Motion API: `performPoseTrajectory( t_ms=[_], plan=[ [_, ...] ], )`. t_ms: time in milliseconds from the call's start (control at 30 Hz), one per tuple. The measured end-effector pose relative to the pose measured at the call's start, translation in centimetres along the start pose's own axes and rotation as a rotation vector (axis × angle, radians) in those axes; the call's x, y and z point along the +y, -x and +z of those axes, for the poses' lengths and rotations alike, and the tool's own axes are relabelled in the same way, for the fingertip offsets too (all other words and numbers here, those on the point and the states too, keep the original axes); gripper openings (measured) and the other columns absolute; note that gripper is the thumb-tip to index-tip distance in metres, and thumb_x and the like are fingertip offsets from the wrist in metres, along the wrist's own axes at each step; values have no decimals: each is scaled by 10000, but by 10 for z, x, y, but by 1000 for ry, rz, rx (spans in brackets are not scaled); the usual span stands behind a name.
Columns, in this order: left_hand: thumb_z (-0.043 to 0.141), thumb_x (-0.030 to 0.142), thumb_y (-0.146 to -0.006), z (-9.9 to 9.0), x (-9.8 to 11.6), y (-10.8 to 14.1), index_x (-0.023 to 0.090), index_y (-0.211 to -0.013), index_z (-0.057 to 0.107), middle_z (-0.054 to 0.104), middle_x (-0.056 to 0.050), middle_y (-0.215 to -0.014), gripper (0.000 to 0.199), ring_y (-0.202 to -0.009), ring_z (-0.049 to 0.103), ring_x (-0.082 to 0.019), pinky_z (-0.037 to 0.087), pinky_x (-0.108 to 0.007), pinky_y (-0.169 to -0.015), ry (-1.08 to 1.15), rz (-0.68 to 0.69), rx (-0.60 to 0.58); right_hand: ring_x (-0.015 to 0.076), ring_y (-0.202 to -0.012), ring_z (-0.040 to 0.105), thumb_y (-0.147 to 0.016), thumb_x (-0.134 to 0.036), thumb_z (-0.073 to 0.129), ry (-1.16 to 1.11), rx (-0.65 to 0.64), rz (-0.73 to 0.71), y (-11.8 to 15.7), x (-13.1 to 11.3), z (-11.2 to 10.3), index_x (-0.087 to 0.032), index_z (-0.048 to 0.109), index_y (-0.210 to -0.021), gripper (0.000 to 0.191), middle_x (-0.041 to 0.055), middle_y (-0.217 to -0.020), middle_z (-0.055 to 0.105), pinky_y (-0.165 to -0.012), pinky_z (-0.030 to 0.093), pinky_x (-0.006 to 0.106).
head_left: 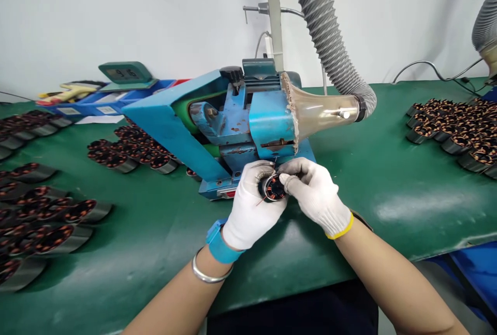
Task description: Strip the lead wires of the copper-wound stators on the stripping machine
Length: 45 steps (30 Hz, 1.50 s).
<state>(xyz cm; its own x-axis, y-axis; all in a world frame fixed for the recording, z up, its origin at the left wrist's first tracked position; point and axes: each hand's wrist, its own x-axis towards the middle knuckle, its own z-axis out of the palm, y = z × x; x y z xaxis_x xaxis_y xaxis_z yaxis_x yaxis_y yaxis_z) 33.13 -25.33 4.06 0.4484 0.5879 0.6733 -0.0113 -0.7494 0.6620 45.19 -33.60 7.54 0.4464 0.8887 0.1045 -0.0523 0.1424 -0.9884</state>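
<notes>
My left hand [254, 205], in a white glove, is wrapped round a motor stator [274, 188], a dark ring with copper windings inside. A loose copper wire [263, 201] sticks out at its lower left. At the stator's upper right edge, the gloved fingers of my right hand [312, 187] are pinched together; a wire end seems to be between them, but the fingertips hide most of it. Just beyond both hands stands a blue belt-driven machine [272, 117] with a slot in its front housing. The stator is held in front of this housing, slightly below the slot.
A clear funnel [322, 113] joins the machine to a grey ribbed hose [330, 24]. Several stators [50, 216] stand at left, with more behind the machine [132, 148] and at right [458, 133]. Blue bins [97, 104] and a digital display [126, 73] sit at the back left of the green table [163, 267].
</notes>
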Motion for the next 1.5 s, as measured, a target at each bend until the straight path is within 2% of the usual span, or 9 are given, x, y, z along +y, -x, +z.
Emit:
performPoseTrajectory(
  t_ms=[200, 367, 433, 600, 667, 767, 1000, 1133, 1500],
  plan=[
    [772, 225, -683, 8, 10, 1, 220, -1068, 514, 623, -26, -1008, 464, -919, 649, -189, 559, -354, -829, 51, -213, 196, 111, -619, 524, -773, -338, 674, -271, 117, 62, 0, 7, 9, -180, 598, -818, 181, -26, -681, 574, -593, 441, 244],
    [777, 215, -682, 11, 14, 3, 217, -999, 471, 622, -15, -947, 441, -865, 647, -168, 551, -347, -825, 110, -247, 209, 130, -676, 581, -666, -366, 777, -590, 307, 41, -7, 9, 9, -205, 540, -825, 327, -30, -747, 584, -628, 490, 269],
    [773, 220, -679, 10, 12, 3, 212, -983, 456, 592, -6, -914, 440, -825, 627, -153, 544, -334, -801, 60, -253, 210, 131, -675, 583, -637, -367, 799, -551, 348, 26, -8, 7, 8, -204, 545, -822, 354, -27, -750, 596, -644, 499, 275],
    [686, 241, -757, 9, 15, 6, 212, -1135, 465, 599, -51, -1056, 439, -935, 632, -183, 536, -361, -836, 115, -274, -52, 130, -635, 552, -694, -393, 738, -231, 175, 115, -6, 5, 7, -159, 639, -770, 265, -10, -666, 594, -607, 472, 258],
    [680, 243, -766, 8, 18, 8, 208, -1107, 501, 612, -48, -1032, 387, -934, 628, -187, 530, -362, -843, 91, -270, -138, 127, -628, 549, -678, -402, 737, -292, 264, 73, -9, 4, 1, -162, 630, -740, 270, -18, -644, 582, -620, 477, 262],
    [699, 261, -751, 6, 22, 8, 200, -1054, 511, 615, -28, -954, 361, -863, 625, -172, 535, -345, -812, 29, -295, -70, 133, -655, 569, -646, -413, 758, -404, 437, -25, -16, 2, -9, -181, 612, -756, 296, -22, -673, 596, -670, 502, 281],
    [700, 332, -726, 6, 17, -7, 184, -1164, 500, 661, -105, -1122, 504, -1031, 663, -236, 537, -416, -934, 178, -413, -16, 200, -908, 653, -773, -394, 704, -55, 45, 58, -5, 9, 7, -177, 633, -1081, 384, 56, -992, 693, -841, 534, 324],
    [756, 339, -645, 6, 20, -21, 167, -1035, 582, 714, -93, -1010, 460, -942, 692, -248, 563, -402, -880, 153, -448, 12, 212, -1068, 627, -866, -377, 595, -45, 11, -31, -5, 11, 13, -170, 616, -1149, 351, 64, -1115, 675, -967, 495, 326],
    [778, 324, -614, 16, 25, -33, 162, -949, 634, 738, -75, -929, 399, -874, 704, -248, 578, -376, -803, 16, -416, 168, 215, -1093, 617, -886, -422, 585, -151, 24, -127, -13, 6, 12, -184, 665, -1116, 340, 37, -1068, 692, -995, 486, 313]
  ],
)
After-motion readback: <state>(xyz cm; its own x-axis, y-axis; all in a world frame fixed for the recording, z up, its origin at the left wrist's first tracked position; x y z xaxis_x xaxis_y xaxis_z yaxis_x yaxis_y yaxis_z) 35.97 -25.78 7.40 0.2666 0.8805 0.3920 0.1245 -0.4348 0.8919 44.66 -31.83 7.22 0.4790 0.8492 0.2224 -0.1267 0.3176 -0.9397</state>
